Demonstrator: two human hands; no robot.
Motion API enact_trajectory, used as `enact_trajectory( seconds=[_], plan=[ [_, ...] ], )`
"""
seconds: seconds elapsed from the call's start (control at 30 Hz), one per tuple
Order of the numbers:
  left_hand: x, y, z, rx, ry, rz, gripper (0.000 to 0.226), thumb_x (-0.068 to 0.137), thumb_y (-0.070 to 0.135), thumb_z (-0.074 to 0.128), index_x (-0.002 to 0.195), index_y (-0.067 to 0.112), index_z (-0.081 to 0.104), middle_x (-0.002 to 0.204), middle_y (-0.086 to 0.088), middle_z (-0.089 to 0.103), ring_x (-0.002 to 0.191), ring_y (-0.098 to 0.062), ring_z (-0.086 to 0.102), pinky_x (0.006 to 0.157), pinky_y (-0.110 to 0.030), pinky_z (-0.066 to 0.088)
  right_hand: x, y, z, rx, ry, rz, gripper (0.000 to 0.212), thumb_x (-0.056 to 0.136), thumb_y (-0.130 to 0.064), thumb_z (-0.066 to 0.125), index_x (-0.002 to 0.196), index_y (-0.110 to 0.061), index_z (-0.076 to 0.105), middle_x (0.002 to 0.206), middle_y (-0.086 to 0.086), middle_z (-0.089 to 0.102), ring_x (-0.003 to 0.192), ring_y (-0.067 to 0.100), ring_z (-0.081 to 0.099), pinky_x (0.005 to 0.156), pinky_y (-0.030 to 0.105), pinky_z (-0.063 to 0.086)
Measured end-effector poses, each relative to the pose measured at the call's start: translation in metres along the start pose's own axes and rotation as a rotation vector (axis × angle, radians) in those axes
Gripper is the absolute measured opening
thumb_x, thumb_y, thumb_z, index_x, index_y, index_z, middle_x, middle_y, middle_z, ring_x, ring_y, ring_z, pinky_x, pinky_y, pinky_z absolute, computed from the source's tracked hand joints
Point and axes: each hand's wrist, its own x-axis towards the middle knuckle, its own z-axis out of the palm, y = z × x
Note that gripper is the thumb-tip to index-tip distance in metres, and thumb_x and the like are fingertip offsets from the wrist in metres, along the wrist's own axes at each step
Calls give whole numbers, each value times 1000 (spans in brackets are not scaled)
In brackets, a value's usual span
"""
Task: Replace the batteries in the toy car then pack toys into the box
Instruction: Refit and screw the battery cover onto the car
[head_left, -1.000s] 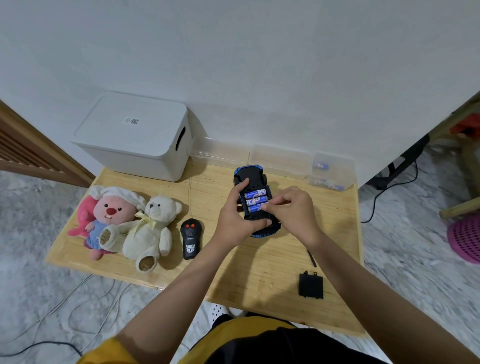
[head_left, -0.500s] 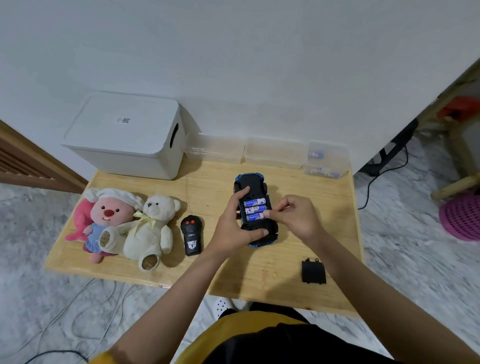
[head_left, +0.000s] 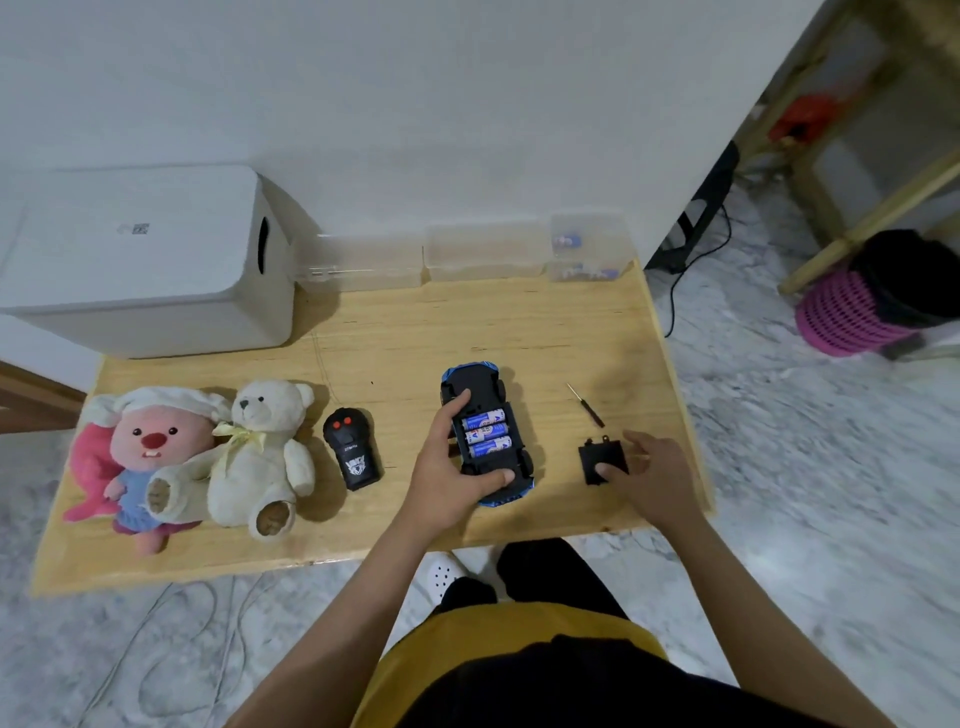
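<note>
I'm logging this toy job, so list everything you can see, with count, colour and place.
Toy car: one, blue and black, upside down, mid table.
Batteries: three, blue, in the car's open bay.
Battery cover: one, black, right of car.
Screwdriver: one, black handle, behind cover.
Remote: one, black, left of car.
Teddy bear: one, cream, left.
Plush doll: one, pink, far left.
Box: one, white, back left.
Clear containers: three, back edge.
Basket: one, pink, floor right.
Left hand: grip on car.
Right hand: touching cover.
</note>
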Motion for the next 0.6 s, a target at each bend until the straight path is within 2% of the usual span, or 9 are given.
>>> enact_trajectory(
  seconds=[0.07,0.2,0.33,0.47,0.6],
  plan=[
    [-2,-2,1,1,-15,9,94,65,-1,84,141,27,36,123,12,53,99,10,57,75,-5,46,1,5,8,-55,2,-40,68,65,-42,81,122,-13,59,115,12,55,101,24,56,85,31,48],
    [-7,-7,3,-3,-34,4,94,65,-3,84,141,27,36,123,10,53,97,10,57,74,-7,47,-2,0,9,18,60,-12,55,64,-26,86,109,-10,60,106,7,49,95,23,53,78,28,44],
    [-12,-10,2,-6,-36,0,94,65,-1,84,140,29,37,124,11,53,96,11,57,75,-7,47,-5,-4,5,190,92,11,37,67,-17,83,94,-12,59,88,1,62,82,17,59,62,19,40],
    [-12,-8,-1,-16,-33,-4,95,66,-1,84,142,30,35,121,15,53,93,14,57,74,-5,46,-10,-22,-3,284,80,-42,21,72,-14,79,86,-15,64,73,-1,64,75,17,63,62,21,45],
    [-11,-4,-6,-18,-44,3,95,67,0,83,142,34,35,123,17,53,94,13,58,74,-6,46,-20,-54,-14,474,47,-149,21,72,-12,80,87,-19,68,70,8,68,67,16,64,64,25,49]
  ],
)
